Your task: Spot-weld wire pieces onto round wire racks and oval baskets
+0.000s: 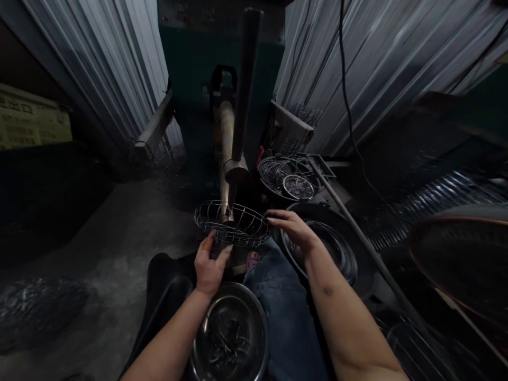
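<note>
A shallow round wire basket (250, 241) sits tilted around the electrode tips of a spot welder, whose dark upper rod (246, 79) meets the basket from above and whose brass-coloured arm (227, 124) reaches in below. My left hand (208, 270) is at the basket's near side, fingers curled against the wires, with something orange around one finger. At the right end of the rim, the fingertips and thumb of my right hand (293, 228) pinch the wire. Beneath my left wrist, a steel bowl (260, 323) in my lap holds small bent wire pieces.
The green machine body (190, 106) stands ahead. To the right are a container of wire rings with a small round dish (298, 187), a dark tub with coiled wire (345, 248), and a long bar (357, 233). A yellow crate (34, 119) is at left.
</note>
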A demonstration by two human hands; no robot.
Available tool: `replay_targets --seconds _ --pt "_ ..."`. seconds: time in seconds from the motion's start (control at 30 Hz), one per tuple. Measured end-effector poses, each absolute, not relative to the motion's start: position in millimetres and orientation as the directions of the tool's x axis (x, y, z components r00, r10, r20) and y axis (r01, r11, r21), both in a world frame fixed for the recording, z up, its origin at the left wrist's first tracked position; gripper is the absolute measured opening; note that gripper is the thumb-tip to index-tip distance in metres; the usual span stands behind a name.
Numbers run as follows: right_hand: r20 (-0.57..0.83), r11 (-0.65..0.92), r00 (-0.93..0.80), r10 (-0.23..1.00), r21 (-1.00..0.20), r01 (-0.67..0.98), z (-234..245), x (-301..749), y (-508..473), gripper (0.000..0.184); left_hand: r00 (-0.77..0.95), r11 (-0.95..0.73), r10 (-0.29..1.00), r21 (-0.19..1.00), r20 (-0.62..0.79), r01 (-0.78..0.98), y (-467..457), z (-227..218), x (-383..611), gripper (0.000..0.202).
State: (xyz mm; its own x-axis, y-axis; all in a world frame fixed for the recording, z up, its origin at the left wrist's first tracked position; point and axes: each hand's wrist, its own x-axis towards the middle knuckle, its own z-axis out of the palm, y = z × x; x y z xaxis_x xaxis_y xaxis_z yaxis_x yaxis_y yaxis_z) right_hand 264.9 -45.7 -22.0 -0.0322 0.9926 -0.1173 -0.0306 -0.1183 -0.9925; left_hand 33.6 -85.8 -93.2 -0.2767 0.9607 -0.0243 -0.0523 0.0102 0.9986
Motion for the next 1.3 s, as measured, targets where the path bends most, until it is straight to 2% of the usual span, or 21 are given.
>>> replay_targets --seconds 0.07,0.1,0.17,0.23,0.33,0.57,0.8,1.17,1.3 --pt "-0.147 -0.149 -0.028 0.989 -0.988 -0.051 -42.7 279.3 -55.1 0.035 -0.226 -0.267 0.922 0.938 0.315 0.22 -87.6 -100.4 29.4 0.051" --pt "-0.144 -0.144 -0.007 0.99 -0.988 -0.058 -51.9 282.5 -58.3 0.035 -0.174 -0.344 0.897 0.891 0.405 0.297 -86.2 -103.6 30.3 0.052" --pt "-0.121 -0.117 0.063 0.991 -0.991 -0.062 -65.2 282.3 -62.1 0.034 -0.1 -0.403 0.875 0.828 0.473 0.389 -79.8 -108.8 36.4 0.054" --pt "-0.081 -0.076 0.139 0.987 -0.996 -0.044 -70.6 276.9 -64.7 0.033 -0.095 -0.382 0.881 0.815 0.463 0.435 -71.8 -111.9 44.3 0.058" --pt "-0.016 -0.013 0.206 0.978 -1.0 -0.016 -66.4 266.9 -70.7 0.03 -0.136 -0.334 0.898 0.85 0.418 0.407 -63.3 -114.0 49.5 0.059" --pt "-0.003 -0.017 0.157 0.988 -0.996 0.091 -38.4 241.7 -74.5 0.03 -0.248 -0.374 0.875 0.906 0.415 0.198 -57.2 -118.0 37.0 0.057" --pt "-0.023 -0.024 0.158 0.987 -1.0 0.003 -28.7 224.1 -55.7 0.03 -0.174 -0.428 0.845 0.834 0.506 0.347 -41.5 -122.0 30.5 0.061" --pt "-0.036 -0.033 0.188 0.982 -0.999 -0.018 -18.4 214.5 -62.3 0.023 -0.245 -0.323 0.898 0.925 0.366 0.2 -46.9 -114.7 38.3 0.065" --pt "-0.001 -0.006 0.185 0.983 -1.0 0.031 -8.0 208.1 -60.8 0.022 -0.247 -0.334 0.894 0.924 0.373 0.186 -47.5 -117.2 36.2 0.069"
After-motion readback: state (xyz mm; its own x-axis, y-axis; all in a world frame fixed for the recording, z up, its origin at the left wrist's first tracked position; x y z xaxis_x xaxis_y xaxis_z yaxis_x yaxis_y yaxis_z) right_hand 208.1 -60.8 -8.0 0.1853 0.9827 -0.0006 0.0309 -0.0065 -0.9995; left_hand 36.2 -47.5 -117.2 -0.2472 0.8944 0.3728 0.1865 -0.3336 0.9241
